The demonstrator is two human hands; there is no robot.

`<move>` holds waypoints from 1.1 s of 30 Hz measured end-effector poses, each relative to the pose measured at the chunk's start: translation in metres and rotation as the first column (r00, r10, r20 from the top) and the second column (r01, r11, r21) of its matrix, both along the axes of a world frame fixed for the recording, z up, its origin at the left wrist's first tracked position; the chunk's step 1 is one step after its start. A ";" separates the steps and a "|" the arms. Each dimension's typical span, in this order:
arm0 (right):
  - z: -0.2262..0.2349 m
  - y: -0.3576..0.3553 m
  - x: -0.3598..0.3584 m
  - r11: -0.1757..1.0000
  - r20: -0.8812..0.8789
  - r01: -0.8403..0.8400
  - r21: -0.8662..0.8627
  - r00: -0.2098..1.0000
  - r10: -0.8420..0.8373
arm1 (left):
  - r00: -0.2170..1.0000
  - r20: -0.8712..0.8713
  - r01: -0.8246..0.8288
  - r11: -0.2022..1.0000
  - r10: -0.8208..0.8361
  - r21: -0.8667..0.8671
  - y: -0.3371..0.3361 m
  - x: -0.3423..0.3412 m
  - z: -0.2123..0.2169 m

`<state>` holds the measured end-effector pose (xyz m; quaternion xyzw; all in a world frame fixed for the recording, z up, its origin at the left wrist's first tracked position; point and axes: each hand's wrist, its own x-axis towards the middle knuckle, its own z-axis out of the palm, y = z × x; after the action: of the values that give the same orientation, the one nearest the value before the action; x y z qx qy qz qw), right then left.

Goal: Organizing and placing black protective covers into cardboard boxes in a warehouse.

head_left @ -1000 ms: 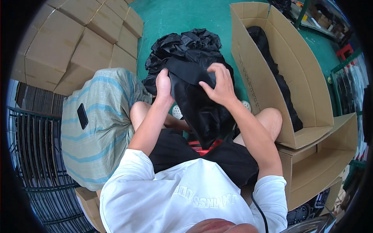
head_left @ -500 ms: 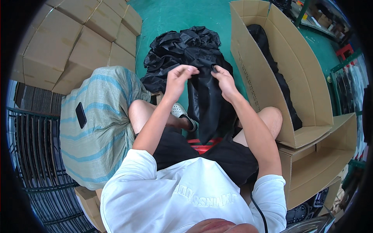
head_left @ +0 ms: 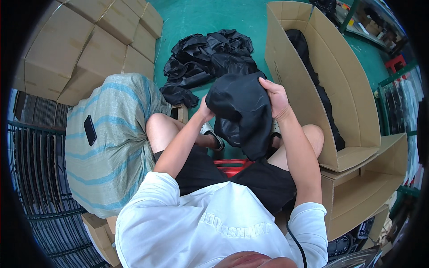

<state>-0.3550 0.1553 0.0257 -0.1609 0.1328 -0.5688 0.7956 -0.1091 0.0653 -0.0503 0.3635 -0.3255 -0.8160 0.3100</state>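
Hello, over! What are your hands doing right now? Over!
Left hand and right hand both gripping a black bag, held up over the lap. Pile of black bags on the floor ahead. Open cardboard box at right.

A packing room in a warehouse — stacked brown cardboard boxes (head_left: 89,49), a painted green floor (head_left: 210,18), a heap of black plastic bags (head_left: 205,62) and a tall open cardboard carton (head_left: 339,89) show it
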 end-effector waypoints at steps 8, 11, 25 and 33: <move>0.001 -0.007 -0.016 0.995 0.052 0.076 0.057 0.995 -0.079 | 0.845 -0.520 0.211 0.972 -0.127 0.106 0.003 0.020 0.020; 0.003 -0.010 -0.022 0.992 0.008 0.126 0.027 0.992 -0.126 | 0.870 -0.445 0.122 0.966 -0.215 -0.228 -0.014 0.046 0.024; 0.008 -0.004 -0.021 0.991 -0.046 0.111 -0.075 0.992 -0.114 | 0.628 -0.649 0.171 0.890 -0.429 -0.423 -0.020 0.063 0.109; -0.012 -0.014 -0.003 0.935 -0.469 0.133 0.328 0.883 0.039 | 0.926 -0.376 0.064 0.991 -0.017 0.114 0.003 0.081 0.003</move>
<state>-0.3584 0.1408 0.0137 -0.1456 0.4237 -0.4997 0.7414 -0.0277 0.0682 -0.0470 0.2129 -0.2165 -0.8952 0.3262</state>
